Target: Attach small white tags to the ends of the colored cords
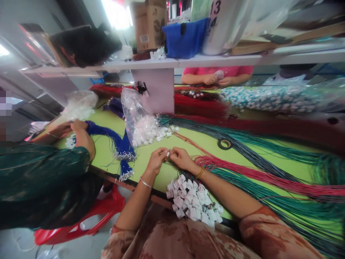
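Observation:
Over the green tabletop (151, 172), my left hand (158, 160) is closed, pinching a small white plastic connector (168, 154) between thumb and fingertips. Close beside it my right hand (182, 158) is also closed, its fingertips meeting at the connector; whatever they grip is too small to make out. A heap of white connectors with wires (190, 198) lies below my right wrist, at the table's near edge. Loose white connectors (161, 135) spill from a clear plastic bag (134, 104) just beyond my hands. Pink wires (242, 174) and green wires (231, 192) run off to the right.
A black tape roll (224, 144) lies near the grey wires (248, 158). At left, a co-worker's hands (79, 126) are at blue wires (107, 133). Across the table, another person (218, 73) works below a shelf (151, 64) holding a blue bin (185, 39).

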The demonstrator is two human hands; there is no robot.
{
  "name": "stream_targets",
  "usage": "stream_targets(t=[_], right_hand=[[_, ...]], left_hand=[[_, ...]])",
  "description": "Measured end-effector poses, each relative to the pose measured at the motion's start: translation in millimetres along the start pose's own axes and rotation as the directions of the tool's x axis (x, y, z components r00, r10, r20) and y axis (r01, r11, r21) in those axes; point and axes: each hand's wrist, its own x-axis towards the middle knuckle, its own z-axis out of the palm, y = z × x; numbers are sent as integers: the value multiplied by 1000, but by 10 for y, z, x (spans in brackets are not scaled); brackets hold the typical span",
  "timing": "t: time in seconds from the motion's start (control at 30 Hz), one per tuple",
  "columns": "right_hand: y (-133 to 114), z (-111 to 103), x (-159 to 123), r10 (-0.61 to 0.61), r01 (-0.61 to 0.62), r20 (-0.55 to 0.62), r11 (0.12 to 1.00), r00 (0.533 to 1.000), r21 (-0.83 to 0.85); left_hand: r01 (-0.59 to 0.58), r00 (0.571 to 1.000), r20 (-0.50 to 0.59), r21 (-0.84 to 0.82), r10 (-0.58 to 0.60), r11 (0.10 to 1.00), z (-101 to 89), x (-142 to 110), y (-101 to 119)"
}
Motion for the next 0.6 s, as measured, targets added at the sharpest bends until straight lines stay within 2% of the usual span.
stream_targets(t=[0.13, 0.27, 0.43, 0.5, 0.6], right_hand=[[-6, -9, -16, -34, 35, 20, 997, 999, -68], [-41, -1, -41, -47, 47, 2, 980, 999, -192], [-52, -96, -3, -51, 58, 30, 951, 998, -305], [-47, -182, 47, -10, 15, 14, 918, 1000, -397], [-50, -270, 114, 95, -55, 34, 796, 995, -603]], left_hand=[[-75, 995, -56, 81, 80, 994, 30, -25, -62], [-86, 991, -89, 106, 96, 991, 50, -47, -90], [-57, 995, -70, 234, 76, 971, -6, -71, -72], [-31, 996, -67, 312, 54, 949, -70, -79, -37], [-9, 998, -54, 411, 34, 912, -152, -88, 18]])
